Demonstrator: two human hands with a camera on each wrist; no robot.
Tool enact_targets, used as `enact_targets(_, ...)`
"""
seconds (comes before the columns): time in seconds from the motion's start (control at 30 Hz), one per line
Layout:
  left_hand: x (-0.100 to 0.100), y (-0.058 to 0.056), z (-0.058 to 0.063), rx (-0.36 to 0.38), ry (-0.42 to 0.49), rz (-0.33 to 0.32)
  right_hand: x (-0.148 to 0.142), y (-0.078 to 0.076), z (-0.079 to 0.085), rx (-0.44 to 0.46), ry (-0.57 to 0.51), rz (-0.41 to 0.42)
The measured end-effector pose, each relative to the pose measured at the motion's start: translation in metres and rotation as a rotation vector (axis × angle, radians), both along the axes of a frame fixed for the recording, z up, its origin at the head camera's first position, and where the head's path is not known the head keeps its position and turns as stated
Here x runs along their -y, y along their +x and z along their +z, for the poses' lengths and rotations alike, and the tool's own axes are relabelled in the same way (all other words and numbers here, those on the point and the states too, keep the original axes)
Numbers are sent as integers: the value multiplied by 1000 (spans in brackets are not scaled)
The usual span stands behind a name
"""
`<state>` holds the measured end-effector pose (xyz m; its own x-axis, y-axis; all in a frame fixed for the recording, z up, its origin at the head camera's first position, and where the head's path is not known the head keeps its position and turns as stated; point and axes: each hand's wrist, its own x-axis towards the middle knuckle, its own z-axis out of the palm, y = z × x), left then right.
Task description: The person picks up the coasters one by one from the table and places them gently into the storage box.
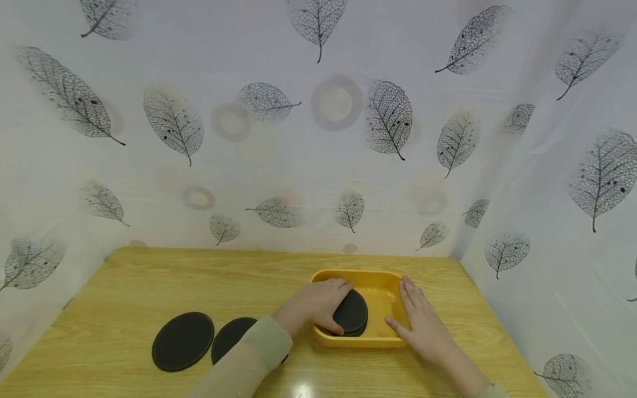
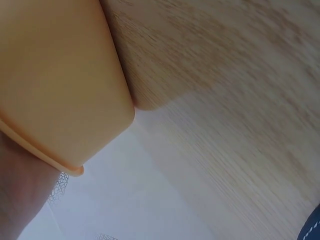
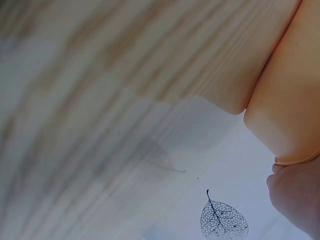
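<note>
Black discs (image 1: 353, 310) in tray (image 1: 385, 307), left grip (image 1: 323, 303) clasping them, right grip (image 1: 424, 326) relaxed at rim (image 1: 368, 271), another disc (image 1: 230, 334) (partly obscured by sleeve (image 1: 271, 341))

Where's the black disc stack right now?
Head view: the black disc stack sits in the left half of the yellow tray, with the left hand on it.

Free passage from above lies in the yellow tray (image 1: 382, 309) between the black coaster stack (image 1: 352, 313) and the right hand (image 1: 423, 323). The left hand (image 1: 318, 303) and stack obstruct the tray's left end; leaf-print sheeting (image 1: 308, 177) bounds the table (image 1: 209, 284) behind.
</note>
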<state>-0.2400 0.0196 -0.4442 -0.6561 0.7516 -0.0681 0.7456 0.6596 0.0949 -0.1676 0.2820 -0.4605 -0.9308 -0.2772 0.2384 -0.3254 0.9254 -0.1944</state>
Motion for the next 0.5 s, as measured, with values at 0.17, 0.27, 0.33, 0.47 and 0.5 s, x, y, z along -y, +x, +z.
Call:
enact_targets(0.17,3,1,2,4,36,-26,-1,0,-2,-23,3,6)
enact_targets(0.27,6,1,3,4,66,-47,-1,0,-2,-6,0,7)
enact_targets(0.33,10,1,3,-12,83,-66,-1,0,-2,13,-5,2)
enact_targets(0.47,19,0,5,-35,129,-105,-1,1,-1,40,-11,-12)
enact_targets(0.5,22,1,7,-41,141,-112,-1,1,-1,41,-9,-13)
